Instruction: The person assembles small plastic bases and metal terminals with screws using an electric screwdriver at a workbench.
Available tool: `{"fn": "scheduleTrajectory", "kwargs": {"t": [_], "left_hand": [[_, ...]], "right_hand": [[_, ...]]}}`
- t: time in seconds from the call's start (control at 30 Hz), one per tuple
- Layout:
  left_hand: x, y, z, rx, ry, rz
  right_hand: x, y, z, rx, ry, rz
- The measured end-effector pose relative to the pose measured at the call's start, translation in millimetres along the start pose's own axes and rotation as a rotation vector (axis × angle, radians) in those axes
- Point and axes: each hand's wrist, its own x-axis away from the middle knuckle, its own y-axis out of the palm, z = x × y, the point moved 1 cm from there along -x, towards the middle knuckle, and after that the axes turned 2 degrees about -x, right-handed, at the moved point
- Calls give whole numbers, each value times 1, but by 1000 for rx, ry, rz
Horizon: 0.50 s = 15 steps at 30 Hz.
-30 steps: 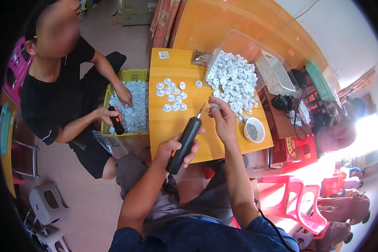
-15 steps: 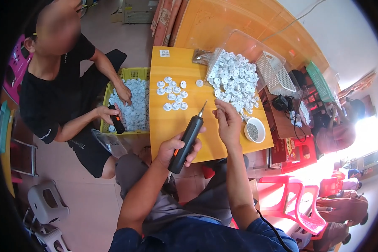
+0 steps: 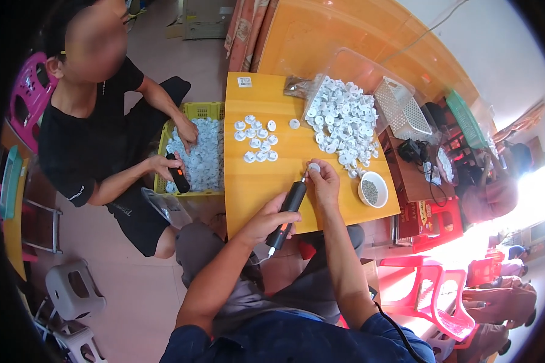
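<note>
My left hand [image 3: 267, 219] is wrapped round a black electric screwdriver [image 3: 290, 207] with an orange switch, its bit pointing up and away from me. In my right hand [image 3: 326, 186], thumb and fingers pinch a small round white plastic part [image 3: 313, 167]. The bit's tip meets or nearly meets this part; my fingers partly hide the contact. Several similar white parts [image 3: 260, 144] lie grouped on the yellow tabletop [image 3: 254, 193] to the left. Beyond my right hand spreads a large heap of white parts [image 3: 345, 118], and a white bowl [image 3: 382, 189] holds small grey metal pieces.
A clear plastic bin [image 3: 360, 57] lies behind the heap, beside a white basket [image 3: 399, 112]. On the left, a co-worker [image 3: 94, 121] holds another black screwdriver [image 3: 178, 176] and reaches into a yellow crate [image 3: 203, 110] of white parts. Red chairs [image 3: 412, 278] stand at right.
My right hand now shows a round white part between its fingers. The screwdriver's tip has come closer to that hand. The whole view has shifted slightly.
</note>
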Motion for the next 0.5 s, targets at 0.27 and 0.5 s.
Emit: {"fn": "scheduleTrajectory", "kwargs": {"t": [0.27, 0.5], "left_hand": [[-3, 0, 4, -50, -74, 66], [-13, -2, -8, -66, -75, 52]], "right_hand": [[0, 0, 6, -88, 37, 19], [3, -8, 10, 35, 56, 44]]}}
